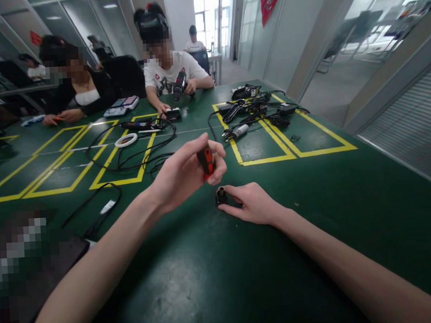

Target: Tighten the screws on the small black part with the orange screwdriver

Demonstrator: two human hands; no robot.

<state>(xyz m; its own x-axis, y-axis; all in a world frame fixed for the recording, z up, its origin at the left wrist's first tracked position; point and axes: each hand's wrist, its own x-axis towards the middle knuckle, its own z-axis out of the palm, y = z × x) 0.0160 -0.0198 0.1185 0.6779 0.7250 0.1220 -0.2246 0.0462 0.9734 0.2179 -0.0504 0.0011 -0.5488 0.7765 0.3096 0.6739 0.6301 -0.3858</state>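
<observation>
My left hand (185,170) is raised above the table, fingers curled round a short red-and-black handle (206,162) that looks like a screwdriver's; no shaft can be made out. Lower and to the right, my right hand (252,203) rests by the green tabletop, thumb and forefinger pinching a small black part (221,196). That part stands upright on the table and has a round metallic-looking opening at its top. The handle is above the black part, apart from it.
Black cables with adapters (249,109) lie heaped at the back right, near small dark pieces (295,138). A white tape roll (126,140) sits among cables on the left. Across the table, a co-worker (167,70) holds a power drill (179,85); another person (77,87) sits left.
</observation>
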